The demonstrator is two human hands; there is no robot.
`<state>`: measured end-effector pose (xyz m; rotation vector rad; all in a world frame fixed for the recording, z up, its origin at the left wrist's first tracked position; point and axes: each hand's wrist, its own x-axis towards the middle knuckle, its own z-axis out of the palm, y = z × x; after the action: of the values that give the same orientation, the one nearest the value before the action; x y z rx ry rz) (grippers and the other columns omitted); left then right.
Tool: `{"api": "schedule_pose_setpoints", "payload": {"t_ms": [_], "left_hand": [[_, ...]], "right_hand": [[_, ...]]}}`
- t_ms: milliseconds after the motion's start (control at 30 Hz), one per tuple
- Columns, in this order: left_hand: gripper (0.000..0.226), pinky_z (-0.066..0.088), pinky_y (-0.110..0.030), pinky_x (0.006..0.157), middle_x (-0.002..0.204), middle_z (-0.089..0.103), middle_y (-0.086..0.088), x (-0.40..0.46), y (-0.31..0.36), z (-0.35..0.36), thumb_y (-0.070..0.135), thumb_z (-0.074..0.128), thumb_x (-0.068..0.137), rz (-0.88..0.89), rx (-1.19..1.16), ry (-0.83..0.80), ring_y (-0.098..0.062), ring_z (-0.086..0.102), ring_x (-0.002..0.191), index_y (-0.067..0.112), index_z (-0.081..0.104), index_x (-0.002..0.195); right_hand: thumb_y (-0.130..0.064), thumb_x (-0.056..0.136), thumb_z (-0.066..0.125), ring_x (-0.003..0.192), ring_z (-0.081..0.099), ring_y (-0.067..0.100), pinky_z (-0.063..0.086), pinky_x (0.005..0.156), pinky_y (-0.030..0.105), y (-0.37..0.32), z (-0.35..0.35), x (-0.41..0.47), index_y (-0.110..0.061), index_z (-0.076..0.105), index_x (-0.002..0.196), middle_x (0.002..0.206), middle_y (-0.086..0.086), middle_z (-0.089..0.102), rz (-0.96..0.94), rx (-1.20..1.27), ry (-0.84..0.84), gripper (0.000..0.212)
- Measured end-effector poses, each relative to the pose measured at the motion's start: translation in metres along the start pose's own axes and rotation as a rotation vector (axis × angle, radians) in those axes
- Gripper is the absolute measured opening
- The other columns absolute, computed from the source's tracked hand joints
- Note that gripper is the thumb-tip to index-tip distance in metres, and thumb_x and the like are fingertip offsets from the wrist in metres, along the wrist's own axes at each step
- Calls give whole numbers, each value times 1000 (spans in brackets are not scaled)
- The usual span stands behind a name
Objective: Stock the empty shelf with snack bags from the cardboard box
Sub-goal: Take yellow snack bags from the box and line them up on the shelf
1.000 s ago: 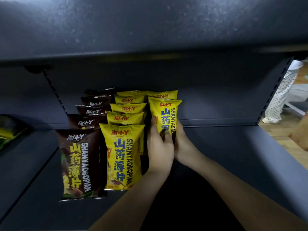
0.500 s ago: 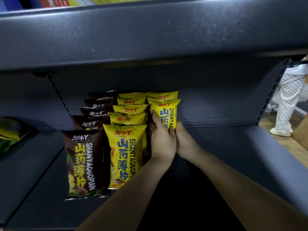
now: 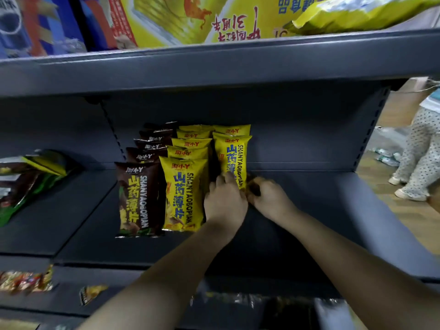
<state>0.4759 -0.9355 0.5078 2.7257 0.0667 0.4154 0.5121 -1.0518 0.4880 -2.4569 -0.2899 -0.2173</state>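
Now five brown bags (image 3: 139, 198), seven yellow bags (image 3: 182, 194).

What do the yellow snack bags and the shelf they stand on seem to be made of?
The yellow snack bags look like thin printed plastic film with a glossy finish: light glints off their fronts and the sealed top edges are crimped flat. The shelf looks like painted sheet metal, dark grey and matte, with a slotted upright at its right rear; the paint type cannot be told.

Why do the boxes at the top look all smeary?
In the head view, the boxes on the upper shelf are streaked by motion blur; the front yellow bag reads sharply; both hands are slightly soft; the wide lens bows the shelf edge.
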Motion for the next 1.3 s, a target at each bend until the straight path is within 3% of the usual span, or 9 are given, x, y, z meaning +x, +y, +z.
{"api": "schedule_pose_setpoints", "payload": {"t_ms": [233,533,633,733,933,1000,1100,1300], "left_hand": [[26,48,-37,80,112,64,-10,-63,13,-10,23,44,90,40,141,2,-34,59,106,20,59,111],[23,41,-34,64,97,65,-11,-143,28,-14,26,41,91,172,204,117,-35,61,92,18,60,101],[32,43,-31,54,82,66,-9,-173,28,-9,28,37,81,236,118,179,-34,63,78,17,65,90],[21,34,-25,49,71,64,-6,-200,31,1,24,46,77,253,124,196,-31,62,64,17,65,79],[10,33,-23,42,65,65,-7,-241,31,45,18,60,75,244,204,-9,-31,62,50,17,67,81],[8,41,-27,42,74,67,-5,-253,29,64,19,58,76,239,182,-105,-30,64,57,18,65,80],[19,47,-30,56,89,65,-1,-266,24,92,24,43,88,174,162,-316,-25,65,77,20,62,90],[22,43,-30,66,108,57,1,-290,7,139,27,38,95,55,166,-610,-22,58,96,21,55,107]], "right_hand": [[-31,89,54,97,63,26,52,79,36,1,-37,-64,-20,67,104,102,4,70,-65,-80,-43,22],[-32,89,56,93,64,23,52,76,36,10,-74,-151,-24,66,103,100,-1,70,-153,-64,-40,19],[-32,89,56,93,63,19,52,78,38,18,-81,-180,-24,66,104,101,-3,67,-176,-6,-43,20],[-35,88,56,91,62,18,52,76,38,28,-82,-210,-25,66,103,99,-5,65,-169,7,-36,20],[-38,91,50,97,61,19,48,73,32,67,-63,-267,-23,62,106,105,-5,64,-123,-176,-134,25],[-39,91,48,93,62,22,50,72,34,85,-52,-280,-20,62,106,103,-2,65,-63,-204,-214,28],[-35,89,50,95,60,25,50,65,35,110,-34,-296,-20,60,109,106,1,62,-12,-281,-326,27],[-38,92,46,104,55,27,38,63,32,158,9,-322,-14,53,107,108,5,57,148,-377,-560,29]]}}
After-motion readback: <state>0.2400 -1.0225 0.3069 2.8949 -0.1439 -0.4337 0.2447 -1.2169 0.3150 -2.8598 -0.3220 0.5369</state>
